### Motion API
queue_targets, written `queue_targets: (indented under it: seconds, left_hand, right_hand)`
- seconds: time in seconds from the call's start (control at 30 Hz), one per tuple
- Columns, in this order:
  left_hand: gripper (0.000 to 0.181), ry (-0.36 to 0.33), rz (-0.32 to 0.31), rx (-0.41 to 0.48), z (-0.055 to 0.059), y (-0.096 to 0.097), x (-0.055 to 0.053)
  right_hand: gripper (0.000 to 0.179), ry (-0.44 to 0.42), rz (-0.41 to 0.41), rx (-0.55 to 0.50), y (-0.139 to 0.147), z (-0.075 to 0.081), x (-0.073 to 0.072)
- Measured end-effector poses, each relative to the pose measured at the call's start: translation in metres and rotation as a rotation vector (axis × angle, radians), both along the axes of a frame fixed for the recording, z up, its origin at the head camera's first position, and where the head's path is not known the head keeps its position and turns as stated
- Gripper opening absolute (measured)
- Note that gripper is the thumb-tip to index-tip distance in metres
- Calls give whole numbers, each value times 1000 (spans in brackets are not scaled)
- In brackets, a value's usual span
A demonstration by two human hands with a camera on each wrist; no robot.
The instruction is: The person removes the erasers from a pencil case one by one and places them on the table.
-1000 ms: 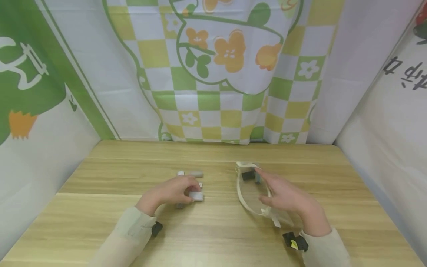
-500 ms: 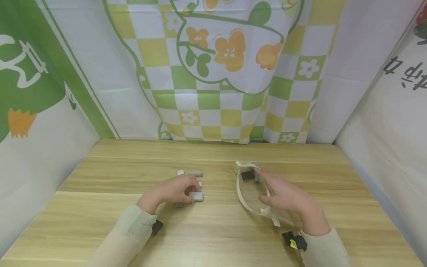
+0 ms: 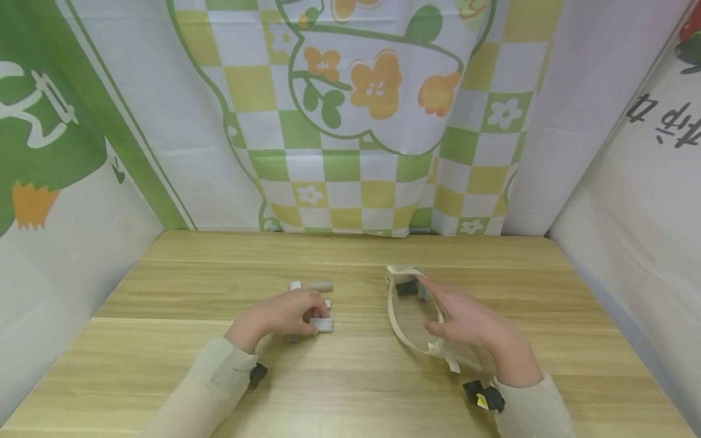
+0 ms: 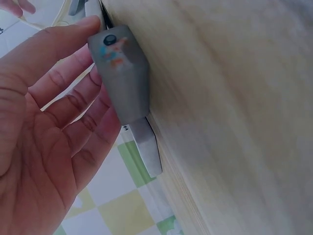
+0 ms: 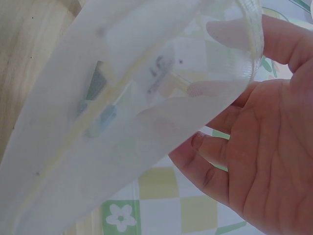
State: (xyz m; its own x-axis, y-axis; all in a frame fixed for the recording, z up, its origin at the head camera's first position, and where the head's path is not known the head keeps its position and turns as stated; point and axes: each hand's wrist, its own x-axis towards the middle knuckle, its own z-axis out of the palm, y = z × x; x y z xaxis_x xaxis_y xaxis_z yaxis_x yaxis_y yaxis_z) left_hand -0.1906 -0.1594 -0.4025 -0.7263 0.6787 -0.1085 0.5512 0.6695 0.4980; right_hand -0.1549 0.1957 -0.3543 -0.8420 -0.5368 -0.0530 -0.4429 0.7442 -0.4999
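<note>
In the head view my left hand (image 3: 289, 310) bends over several small grey pieces, thumb and fingers curled at a light-grey block (image 3: 323, 325). Close to its fingers, in the left wrist view, lies a tapered grey piece (image 4: 123, 81) with a round dark spot, a faded print and a flat bar (image 4: 147, 154) sticking out. The fingertips are partly hidden behind it. My right hand (image 3: 465, 313) is at a translucent bag (image 3: 408, 316) with a cream rim, its thumb and index finger spread at the mouth. Through the bag's wall (image 5: 146, 98) in the right wrist view, both show.
Inside the bag lie a black piece (image 3: 407, 288) and a grey-blue piece (image 3: 422, 291). A grey rounded piece (image 3: 321, 286) lies beyond my left hand. The wooden table (image 3: 350, 389) ends at a checked curtain (image 3: 339, 164), with cloth walls on both sides.
</note>
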Motion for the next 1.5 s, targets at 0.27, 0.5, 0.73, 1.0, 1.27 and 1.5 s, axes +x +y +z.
queue_targets:
  seconds: [0.27, 0.5, 0.73, 1.0, 1.27, 1.5]
  left_hand:
    - [20, -3, 9, -4, 0, 0, -1]
    - [18, -4, 2, -9, 1, 2, 0]
    - [17, 3, -16, -10, -1, 0, 0]
    - [16, -26, 8, 51, 3, -2, 0]
    - [20, 13, 6, 79, 7, 2, -1]
    - [20, 52, -16, 75, 13, 10, -2]
  right_hand:
    - [80, 5, 1, 3, 1, 0, 0]
    - [80, 8, 4, 0, 2, 0, 0]
    - [80, 18, 3, -2, 3, -1, 0]
    - [80, 24, 15, -13, 3, -2, -1]
    - [80, 36, 11, -15, 3, 1, 1]
    - [81, 32, 9, -8, 2, 0, 1]
